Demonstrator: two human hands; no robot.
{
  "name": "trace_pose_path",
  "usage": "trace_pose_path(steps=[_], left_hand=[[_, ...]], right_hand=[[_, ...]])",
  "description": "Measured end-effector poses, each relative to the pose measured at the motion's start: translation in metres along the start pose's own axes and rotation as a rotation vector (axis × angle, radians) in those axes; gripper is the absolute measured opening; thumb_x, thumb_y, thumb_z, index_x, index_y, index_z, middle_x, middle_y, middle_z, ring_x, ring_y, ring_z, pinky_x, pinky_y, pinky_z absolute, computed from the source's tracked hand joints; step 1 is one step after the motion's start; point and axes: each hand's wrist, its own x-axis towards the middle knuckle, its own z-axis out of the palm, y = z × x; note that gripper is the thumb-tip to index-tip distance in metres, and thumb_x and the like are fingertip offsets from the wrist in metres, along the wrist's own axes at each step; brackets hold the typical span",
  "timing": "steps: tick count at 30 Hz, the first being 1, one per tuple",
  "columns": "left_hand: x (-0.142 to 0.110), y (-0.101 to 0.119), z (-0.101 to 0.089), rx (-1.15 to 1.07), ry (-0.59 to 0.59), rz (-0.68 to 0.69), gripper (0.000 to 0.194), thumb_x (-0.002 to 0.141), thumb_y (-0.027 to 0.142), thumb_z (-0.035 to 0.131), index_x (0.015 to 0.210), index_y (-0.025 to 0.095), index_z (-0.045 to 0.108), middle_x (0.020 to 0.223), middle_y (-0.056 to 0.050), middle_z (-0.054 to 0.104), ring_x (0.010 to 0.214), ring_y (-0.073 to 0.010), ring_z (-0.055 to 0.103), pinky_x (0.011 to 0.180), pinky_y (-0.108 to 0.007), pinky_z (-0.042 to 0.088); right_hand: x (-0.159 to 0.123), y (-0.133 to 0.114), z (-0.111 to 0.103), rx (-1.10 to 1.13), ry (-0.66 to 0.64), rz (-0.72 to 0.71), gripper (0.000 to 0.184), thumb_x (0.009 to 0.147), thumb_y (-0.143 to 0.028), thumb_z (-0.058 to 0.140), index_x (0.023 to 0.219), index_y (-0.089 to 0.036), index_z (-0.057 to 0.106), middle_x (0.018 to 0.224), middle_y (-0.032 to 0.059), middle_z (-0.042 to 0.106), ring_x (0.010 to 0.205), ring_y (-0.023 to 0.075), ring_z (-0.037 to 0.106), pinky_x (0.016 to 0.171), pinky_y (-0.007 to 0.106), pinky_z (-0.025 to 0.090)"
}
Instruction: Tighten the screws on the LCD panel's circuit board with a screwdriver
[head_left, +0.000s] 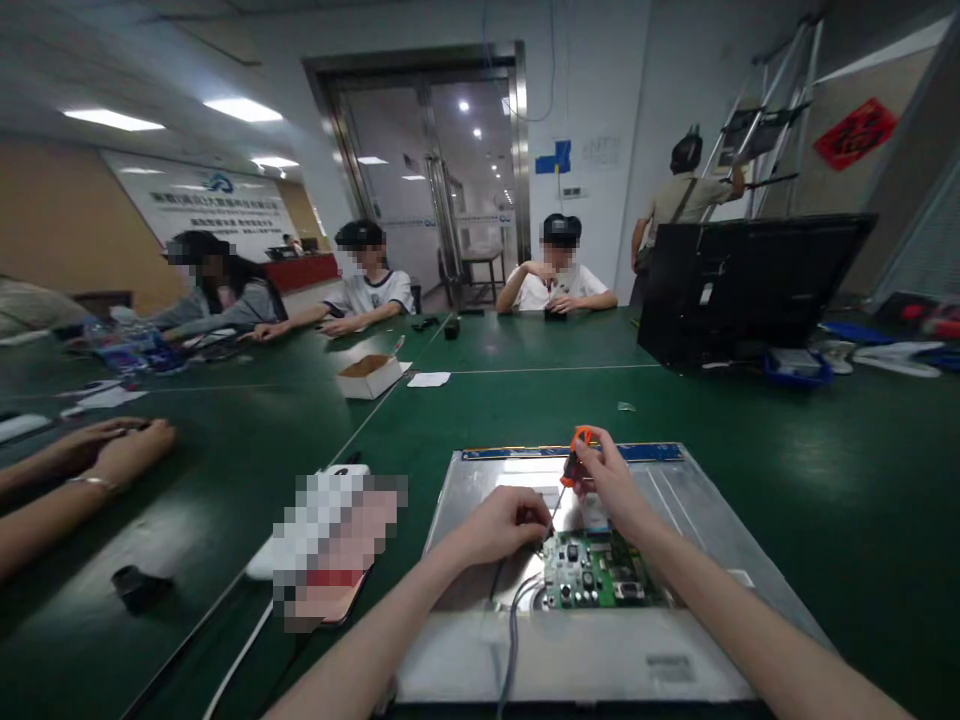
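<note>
The right hand (pixel 600 472) grips a screwdriver (pixel 576 457) by its orange and black handle, the shaft slanting down toward the fingertips of the left hand (pixel 511 520). The left hand is curled, its fingers bent together at the upper left corner of a green circuit board (pixel 596 570); whether they pinch something there is too small to tell. The board lies below and between the two hands, on the back of a flat metal display panel (pixel 622 655), which rests on the green surface (pixel 825 440) under both forearms. A grey cable (pixel 513 640) runs from beside the board's left side down toward the near edge of the panel, below the left hand. Along the panel's far edge, beyond both hands, is a narrow blue strip (pixel 652 452). To the left of the left hand, and apart from the panel, a white object (pixel 322 515) and a pink one (pixel 341 570) lie side by side, both blurred out. Farther off, ahead and to the left of the left hand, stands an open cardboard box (pixel 369 378), with a white paper (pixel 429 380) near it. Beyond the right hand, farther to the right, a large black monitor (pixel 750 290) stands on the surface.
</note>
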Motion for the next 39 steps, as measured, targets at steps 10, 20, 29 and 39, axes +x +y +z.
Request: trace_pose_path(steps=[10, 20, 29, 39], left_hand=[[-0.002, 0.004, -0.003, 0.079, 0.015, 0.002, 0.011, 0.075, 0.006, 0.065, 0.079, 0.013, 0.073, 0.071, 0.001, 0.064, 0.066, -0.0131, 0.053, 0.063, -0.023, 0.038], [-0.002, 0.002, -0.004, 0.051, 0.002, 0.021, 0.009, 0.080, 0.012, 0.064, 0.076, 0.014, 0.072, 0.069, 0.000, 0.064, 0.067, -0.0138, 0.055, 0.065, -0.023, 0.040], [-0.001, -0.001, -0.003, -0.043, -0.009, -0.020, 0.004, 0.078, 0.011, 0.068, 0.079, 0.013, 0.072, 0.071, 0.000, 0.066, 0.068, -0.0145, 0.059, 0.066, -0.023, 0.044], [-0.002, 0.005, -0.010, 0.069, -0.044, 0.057, 0.009, 0.080, 0.010, 0.067, 0.080, 0.015, 0.075, 0.077, -0.002, 0.071, 0.074, -0.0152, 0.062, 0.071, -0.024, 0.048]], right_hand=[[0.001, 0.001, -0.002, 0.001, -0.012, -0.014, 0.059, 0.072, -0.066, 0.068, 0.108, -0.024, 0.048, 0.061, -0.0073, 0.060, 0.045, 0.0148, 0.060, 0.036, 0.019, 0.039], [0.003, 0.001, -0.003, -0.005, -0.009, -0.039, 0.057, 0.073, -0.066, 0.067, 0.106, -0.024, 0.047, 0.061, -0.0075, 0.060, 0.044, 0.0146, 0.060, 0.035, 0.019, 0.039], [0.002, -0.001, -0.003, -0.028, -0.005, -0.089, 0.056, 0.075, -0.065, 0.066, 0.109, -0.025, 0.047, 0.060, -0.0079, 0.059, 0.044, 0.0146, 0.059, 0.034, 0.019, 0.040], [-0.007, -0.010, 0.003, -0.042, 0.039, -0.233, 0.062, 0.083, -0.064, 0.060, 0.126, -0.023, 0.043, 0.069, -0.0050, 0.058, 0.052, 0.0142, 0.058, 0.036, 0.020, 0.043]])
